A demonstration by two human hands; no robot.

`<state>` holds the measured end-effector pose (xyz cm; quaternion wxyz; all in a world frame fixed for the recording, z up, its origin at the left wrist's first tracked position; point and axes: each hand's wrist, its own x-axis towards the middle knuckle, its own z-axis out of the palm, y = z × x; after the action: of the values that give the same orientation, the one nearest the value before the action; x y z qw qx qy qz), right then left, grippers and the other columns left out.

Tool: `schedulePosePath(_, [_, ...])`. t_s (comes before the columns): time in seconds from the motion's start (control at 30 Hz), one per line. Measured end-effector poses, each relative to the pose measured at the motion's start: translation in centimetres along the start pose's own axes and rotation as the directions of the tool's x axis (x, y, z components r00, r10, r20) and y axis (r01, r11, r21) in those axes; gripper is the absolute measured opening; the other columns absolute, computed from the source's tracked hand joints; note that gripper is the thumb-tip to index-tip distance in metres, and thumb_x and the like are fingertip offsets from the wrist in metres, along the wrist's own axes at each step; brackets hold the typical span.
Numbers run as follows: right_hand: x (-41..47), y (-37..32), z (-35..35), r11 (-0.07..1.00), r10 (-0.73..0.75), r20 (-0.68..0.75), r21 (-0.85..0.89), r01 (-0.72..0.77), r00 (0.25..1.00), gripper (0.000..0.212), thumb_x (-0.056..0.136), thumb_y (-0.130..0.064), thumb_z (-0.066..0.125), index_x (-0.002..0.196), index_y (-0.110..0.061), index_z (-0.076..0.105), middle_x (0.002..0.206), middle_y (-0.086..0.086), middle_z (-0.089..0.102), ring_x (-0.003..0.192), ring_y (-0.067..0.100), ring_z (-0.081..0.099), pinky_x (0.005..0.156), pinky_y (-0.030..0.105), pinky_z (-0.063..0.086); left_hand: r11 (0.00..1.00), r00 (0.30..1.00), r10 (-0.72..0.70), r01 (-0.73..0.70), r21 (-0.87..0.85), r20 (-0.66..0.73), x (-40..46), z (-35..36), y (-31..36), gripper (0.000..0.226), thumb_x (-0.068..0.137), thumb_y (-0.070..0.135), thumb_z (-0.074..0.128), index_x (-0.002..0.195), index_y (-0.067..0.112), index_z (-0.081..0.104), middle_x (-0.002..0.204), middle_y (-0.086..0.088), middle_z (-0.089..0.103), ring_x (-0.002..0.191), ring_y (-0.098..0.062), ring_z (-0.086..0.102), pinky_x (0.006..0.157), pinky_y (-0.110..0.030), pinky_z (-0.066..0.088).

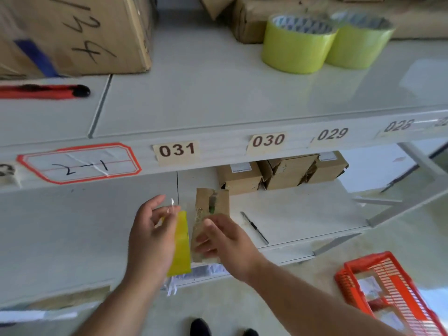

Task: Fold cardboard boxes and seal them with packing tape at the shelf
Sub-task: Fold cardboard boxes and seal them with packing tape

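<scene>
The left hand [150, 238] held a yellow roll of tape [180, 246], fingers curled round it. The right hand [223, 238] pinched a small flat cardboard box [211, 214] just beside the roll (both in front of the lower shelf [303, 214]). Two more green tape rolls [298, 44] stood on the upper shelf [194, 93]
</scene>
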<state>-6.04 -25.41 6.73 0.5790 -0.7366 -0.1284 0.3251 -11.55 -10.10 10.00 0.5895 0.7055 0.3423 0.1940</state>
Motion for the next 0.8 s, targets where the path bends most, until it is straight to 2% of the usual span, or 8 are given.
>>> schedulePosePath(0.07, [-1.8,-1.5,0.4,0.986,0.012,0.01,0.167,-0.014,1.0,0.062,0.094,-0.058,0.064,0.144,-0.024,0.049,0.109,0.0,0.076,0.106,0.017,0.074,0.098,0.044,0.059,0.999,1.0,0.015,-0.015,-0.051,0.007,-2.1,2.0,0.8,0.029,0.098,0.024,0.068,0.125,0.035,0.062,0.104,0.013,0.076,0.097,0.001,0.07,0.093,-0.034,0.054])
schedulePosePath(0.13, [-3.1,-1.6,-0.1,0.982,-0.017,-0.054,0.187,0.027,0.998,0.061,0.1,-0.049,0.063,0.152,-0.027,0.043,0.113,-0.008,0.076,0.11,0.006,0.071,0.099,0.033,0.056,0.996,0.997,0.042,-0.037,-0.076,0.063,-4.2,3.7,1.8,0.031,0.101,0.023,0.064,0.13,0.034,0.063,0.111,0.011,0.075,0.101,0.003,0.069,0.091,-0.023,0.052])
schedulePosePath(0.2, [-3.9,-1.5,-1.4,0.965,0.006,-0.116,0.262,0.025,0.993,0.057,0.102,-0.04,0.063,0.154,-0.029,0.042,0.115,-0.009,0.077,0.111,0.007,0.071,0.103,0.039,0.055,0.996,0.99,0.089,-0.087,-0.021,0.108,-5.8,4.9,2.7,0.033,0.101,0.025,0.062,0.132,0.038,0.062,0.112,0.015,0.074,0.102,0.01,0.066,0.085,-0.008,0.048])
schedulePosePath(0.27, [-5.0,-1.3,-2.8,0.961,0.003,-0.146,0.275,0.037,0.989,0.056,0.098,-0.039,0.065,0.15,-0.033,0.045,0.113,-0.004,0.078,0.109,0.017,0.073,0.104,0.05,0.054,0.992,0.984,0.123,-0.126,0.015,0.131,-6.8,5.2,3.3,0.036,0.099,0.026,0.066,0.13,0.043,0.062,0.107,0.02,0.075,0.1,0.013,0.065,0.086,-0.011,0.049])
schedulePosePath(0.37, [-6.6,-1.1,-4.7,0.97,-0.012,-0.126,0.241,0.043,0.992,0.054,0.092,-0.04,0.063,0.144,-0.038,0.047,0.106,0.007,0.078,0.094,0.029,0.073,0.089,0.049,0.057,0.975,0.965,0.168,-0.193,0.108,0.2,-7.6,4.9,3.9,0.043,0.094,0.025,0.073,0.128,0.049,0.06,0.101,0.025,0.075,0.101,0.006,0.065,0.085,-0.017,0.045])
schedulePosePath(0.57, [-9.1,-1.4,-7.0,0.978,-0.063,-0.112,0.191,0.084,0.992,0.039,0.104,-0.02,0.057,0.141,-0.029,0.05,0.076,-0.001,0.061,0.072,0.013,0.057,0.068,0.032,0.049,0.885,0.888,0.361,-0.422,0.196,0.286,-9.6,5.0,4.1,0.04,0.09,0.022,0.076,0.117,0.049,0.067,0.1,0.029,0.075,0.102,0.004,0.07,0.09,-0.018,0.053])
schedulePosePath(0.7, [-10.1,-1.7,-6.8,0.97,-0.019,-0.088,0.24,0.04,0.996,0.042,0.087,-0.041,0.056,0.129,-0.042,0.057,0.08,0.001,0.064,0.078,0.022,0.065,0.084,0.06,0.06,0.907,0.885,0.398,-0.418,0.039,0.242,-11.3,5.5,4.2,0.035,0.089,0.02,0.073,0.117,0.04,0.07,0.101,0.021,0.078,0.097,-0.002,0.074,0.084,-0.016,0.056])
schedulePosePath(0.8, [-10.4,-1.5,-6.5,0.972,0.002,-0.109,0.232,0.023,0.994,0.041,0.08,-0.05,0.052,0.12,-0.046,0.063,0.097,0.003,0.076,0.097,0.03,0.074,0.092,0.062,0.057,0.929,0.911,0.37,-0.358,-0.095,0.181,-12.1,5.9,4.5,0.033,0.09,0.006,0.073,0.113,0.029,0.073,0.097,0.013,0.079,0.089,-0.004,0.075,0.072,-0.011,0.055])
